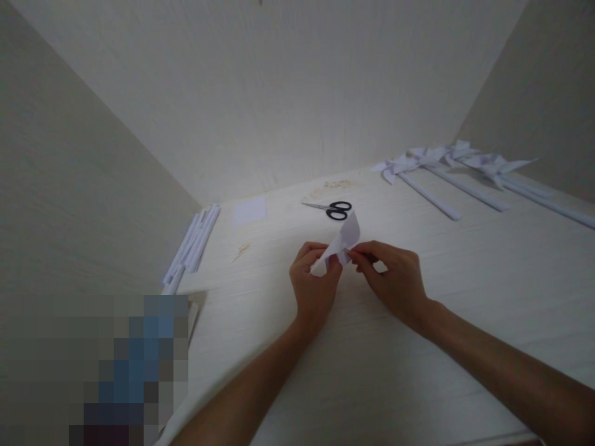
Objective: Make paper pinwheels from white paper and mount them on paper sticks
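Observation:
My left hand and my right hand meet over the middle of a white table. Both pinch a small piece of white paper that curls up between them. The left fingers close on its lower left part, and the right fingertips grip its lower right edge. A pair of black-handled scissors lies shut on the table just behind the paper.
Several rolled white paper sticks lie along the left wall. A flat white paper square rests near the back. Paper pinwheels on sticks lie at the back right. Walls enclose the table on three sides.

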The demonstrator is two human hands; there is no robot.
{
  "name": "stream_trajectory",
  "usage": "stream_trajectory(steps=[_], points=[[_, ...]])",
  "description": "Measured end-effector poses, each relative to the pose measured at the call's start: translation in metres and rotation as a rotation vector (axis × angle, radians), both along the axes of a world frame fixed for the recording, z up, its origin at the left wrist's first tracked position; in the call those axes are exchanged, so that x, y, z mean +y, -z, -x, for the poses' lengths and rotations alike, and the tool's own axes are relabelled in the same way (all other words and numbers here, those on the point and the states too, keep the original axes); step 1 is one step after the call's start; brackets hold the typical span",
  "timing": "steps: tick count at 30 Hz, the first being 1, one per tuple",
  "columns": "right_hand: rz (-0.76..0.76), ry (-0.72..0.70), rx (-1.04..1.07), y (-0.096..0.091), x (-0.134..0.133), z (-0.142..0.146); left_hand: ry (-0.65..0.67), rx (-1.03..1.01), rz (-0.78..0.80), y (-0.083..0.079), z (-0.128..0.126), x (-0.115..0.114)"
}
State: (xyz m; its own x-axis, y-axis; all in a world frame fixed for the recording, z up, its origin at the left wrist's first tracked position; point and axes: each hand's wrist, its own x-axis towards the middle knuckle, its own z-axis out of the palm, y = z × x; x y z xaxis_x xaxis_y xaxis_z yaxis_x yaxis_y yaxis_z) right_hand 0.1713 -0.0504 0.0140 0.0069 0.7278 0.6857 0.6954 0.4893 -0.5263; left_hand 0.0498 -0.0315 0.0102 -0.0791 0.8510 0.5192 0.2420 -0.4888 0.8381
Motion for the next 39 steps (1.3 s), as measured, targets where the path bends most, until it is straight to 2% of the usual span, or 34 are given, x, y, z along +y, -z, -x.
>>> stream_trajectory(steps=[11, 30, 39], points=[[0.039, -0.025, 0.009, 0.0017, 0.003, -0.0028, 0.003, 0.002, 0.053, 0.0018, 0.0019, 0.0018], [0.118, -0.074, 0.047, -0.0014, 0.0064, -0.0075, 0.083, -0.039, 0.084, 0.0041, 0.0034, 0.0023], [0.199, -0.056, 0.098, -0.003, 0.0058, -0.0054, 0.054, -0.076, 0.113, 0.0048, 0.0011, 0.0032]])
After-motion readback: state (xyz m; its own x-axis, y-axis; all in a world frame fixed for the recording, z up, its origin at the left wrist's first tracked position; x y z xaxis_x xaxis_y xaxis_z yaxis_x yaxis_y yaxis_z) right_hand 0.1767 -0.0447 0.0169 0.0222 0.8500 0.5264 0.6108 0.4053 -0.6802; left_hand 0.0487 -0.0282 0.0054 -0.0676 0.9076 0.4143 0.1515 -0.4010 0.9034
